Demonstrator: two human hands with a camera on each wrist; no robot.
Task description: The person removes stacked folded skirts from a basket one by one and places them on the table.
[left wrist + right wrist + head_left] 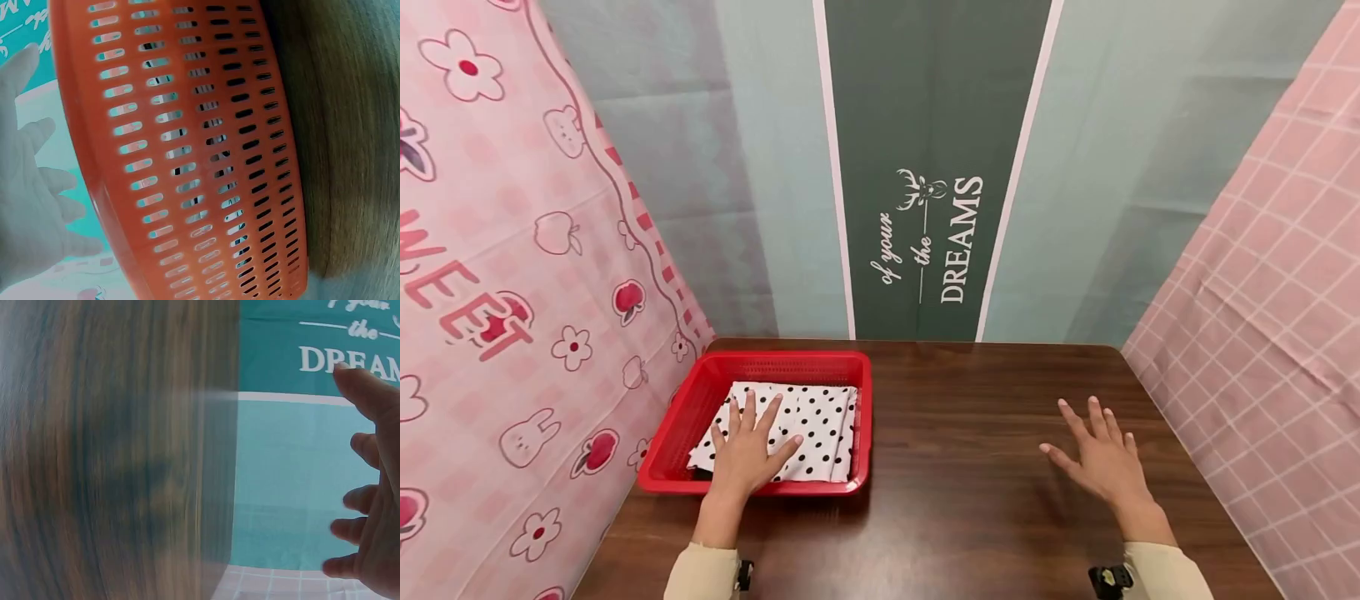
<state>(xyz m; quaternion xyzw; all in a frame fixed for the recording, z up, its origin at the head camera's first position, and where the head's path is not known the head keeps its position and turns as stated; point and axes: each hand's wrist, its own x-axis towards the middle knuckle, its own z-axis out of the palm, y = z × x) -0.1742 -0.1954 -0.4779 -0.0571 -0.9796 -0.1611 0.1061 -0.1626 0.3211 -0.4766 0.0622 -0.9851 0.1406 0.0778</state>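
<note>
A red plastic basket (865,433) with slotted walls stands at the left of the table. Folded inside it lies a white cloth with black dots (820,429). My left hand (745,458) is held over the basket's front rim with its fingers spread, overlapping the cloth in the head view. In the left wrist view that hand (31,175) shows beyond the rim of the slotted basket wall (187,156), holding nothing. Over the right part of the wooden table, my right hand (1105,462) has its fingers spread and holds nothing; the right wrist view shows it (381,494) raised above the tabletop.
The brown wooden table (955,467) reaches back to a green and teal curtain (940,125) with white lettering. A pink patterned cloth (512,292) hangs along the left side, and a pink checked cloth (1262,292) along the right.
</note>
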